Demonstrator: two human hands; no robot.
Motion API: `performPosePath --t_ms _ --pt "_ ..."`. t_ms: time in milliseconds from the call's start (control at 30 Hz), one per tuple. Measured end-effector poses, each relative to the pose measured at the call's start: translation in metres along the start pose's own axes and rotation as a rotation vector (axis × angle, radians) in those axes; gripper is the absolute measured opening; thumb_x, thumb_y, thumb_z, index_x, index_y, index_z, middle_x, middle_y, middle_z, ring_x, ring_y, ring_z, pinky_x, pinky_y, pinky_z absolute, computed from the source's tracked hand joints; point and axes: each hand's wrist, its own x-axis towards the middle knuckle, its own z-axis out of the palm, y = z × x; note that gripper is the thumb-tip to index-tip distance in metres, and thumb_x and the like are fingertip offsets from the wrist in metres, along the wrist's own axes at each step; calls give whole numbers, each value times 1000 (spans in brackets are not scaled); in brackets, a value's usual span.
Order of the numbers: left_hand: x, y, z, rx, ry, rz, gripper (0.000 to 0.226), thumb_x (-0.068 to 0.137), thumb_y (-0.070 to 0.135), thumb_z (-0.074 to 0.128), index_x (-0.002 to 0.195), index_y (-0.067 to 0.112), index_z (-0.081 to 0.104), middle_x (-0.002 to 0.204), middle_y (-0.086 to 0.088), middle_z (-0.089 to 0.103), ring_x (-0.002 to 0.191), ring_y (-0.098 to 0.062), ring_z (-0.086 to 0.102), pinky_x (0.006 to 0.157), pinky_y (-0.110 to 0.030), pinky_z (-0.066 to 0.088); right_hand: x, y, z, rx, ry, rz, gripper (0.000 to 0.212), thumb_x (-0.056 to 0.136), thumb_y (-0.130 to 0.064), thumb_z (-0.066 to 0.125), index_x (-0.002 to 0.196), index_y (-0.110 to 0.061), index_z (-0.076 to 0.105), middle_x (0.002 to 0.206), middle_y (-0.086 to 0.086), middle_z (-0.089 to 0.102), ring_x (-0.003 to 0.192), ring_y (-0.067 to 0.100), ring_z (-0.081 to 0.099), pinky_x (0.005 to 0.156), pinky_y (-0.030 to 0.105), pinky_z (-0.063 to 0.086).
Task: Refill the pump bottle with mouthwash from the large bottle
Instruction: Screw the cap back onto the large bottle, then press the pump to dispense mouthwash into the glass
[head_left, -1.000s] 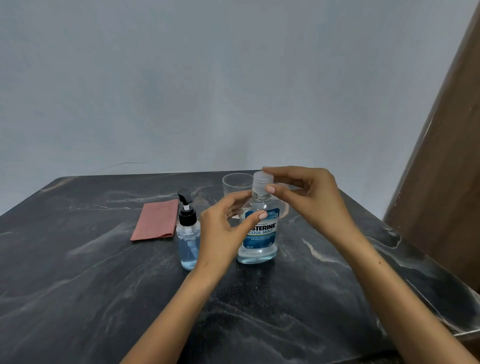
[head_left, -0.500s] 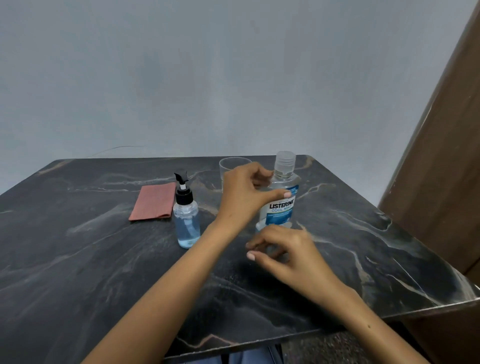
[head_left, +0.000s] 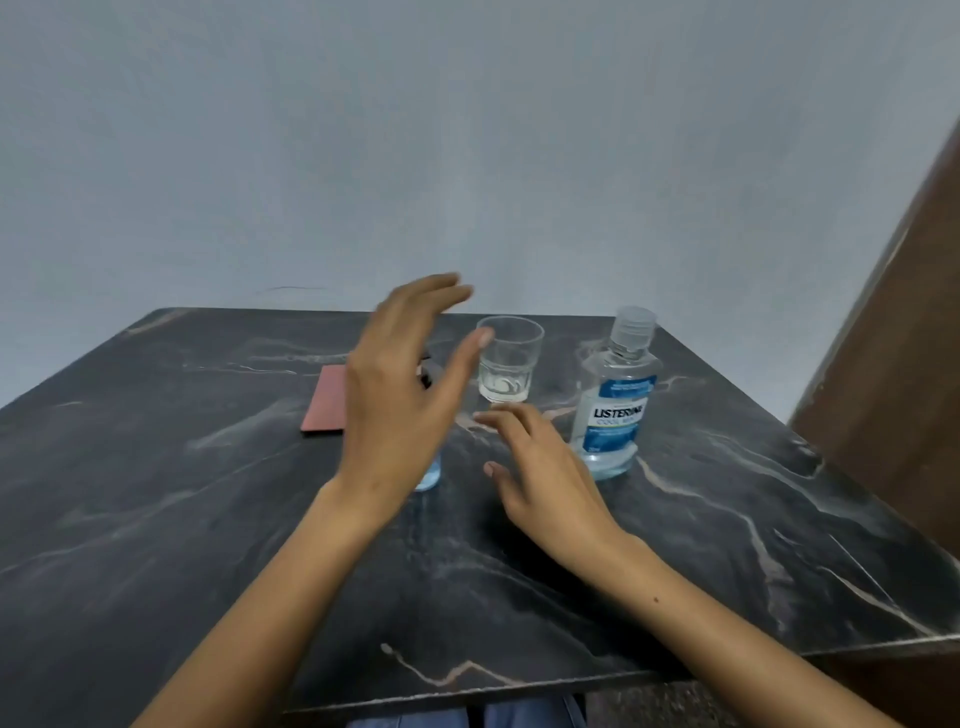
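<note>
The large clear mouthwash bottle with a blue label stands capped at the right of the dark marble table. My left hand is open, fingers spread, raised in front of the small pump bottle. Only the pump bottle's blue base and a bit of its black pump show past the hand. My right hand hovers open just above the table, left of the large bottle and not touching it.
An empty clear glass stands behind my hands, between the two bottles. A folded reddish cloth lies to the left. A brown wooden panel rises beyond the table's right edge.
My left hand let go of the large bottle, which now stands further right, and moved left over the pump bottle. My right hand came off the cap and dropped low.
</note>
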Motion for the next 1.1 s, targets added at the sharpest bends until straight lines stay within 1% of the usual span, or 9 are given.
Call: performPosePath --t_ms 100,200,300,367,467,567,767,933,1100 --pt "-9 -29 -23 14 9 -149 46 83 36 70 121 13 57 125 1 56 119 -9 51 98 -13 37 24 -8 20 -17 45 97 69 91 -13 58 147 -16 19 158 12 9 146 27 15 118 40 24" --pt "-21 -49 -26 -36 -123 -354 70 66 56 71 124 22 55 121 11 56 111 -1 51 90 -8 38 53 -8 36 -36 103 224 81 92 -11 57 151 -13 2 159 14 -14 148 31 -7 120 47 11" --pt "-33 -64 -21 -100 -260 -450 78 55 60 74 123 27 58 118 18 61 111 3 54 85 2 37 81 -2 47 -43 179 352 88 92 -19 57 151 -12 -8 156 16 -26 145 33 -20 118 52 4" --pt "-36 -69 -16 -141 -307 -460 73 52 62 75 118 36 60 113 25 62 109 8 56 85 1 40 95 4 52 -36 245 413 92 91 -23 59 150 -12 -10 155 17 -28 144 35 -20 116 55 4" --pt "-36 -71 -13 -173 -313 -439 46 56 58 76 99 48 62 99 31 69 97 13 61 80 -4 45 111 12 55 64 346 486 99 87 -20 66 150 -11 -10 156 19 -24 146 37 -14 117 52 5" --pt "-38 -70 -11 -186 -293 -429 36 60 48 79 93 41 68 93 30 70 87 10 65 73 -4 46 121 18 55 164 398 515 97 87 -17 66 150 -9 -9 157 22 -11 147 37 -3 118 48 12" --pt "-38 -70 -13 -194 -281 -433 38 64 37 82 98 22 75 89 16 75 85 6 67 74 -10 51 122 21 49 203 442 479 91 88 -11 64 150 -7 -3 150 25 19 140 36 22 114 43 23" --pt "-38 -69 -20 -189 -283 -439 41 60 43 80 97 25 75 87 23 74 84 8 67 72 -7 49 108 13 42 252 343 416 99 87 -13 67 150 -11 -8 155 21 11 146 31 14 118 43 21" --pt "-39 -67 -23 -195 -282 -473 38 63 32 85 100 25 75 89 19 76 86 4 69 77 -16 55 74 -1 31 312 230 300 95 88 -17 66 151 -13 -5 159 12 4 148 24 7 119 39 18"
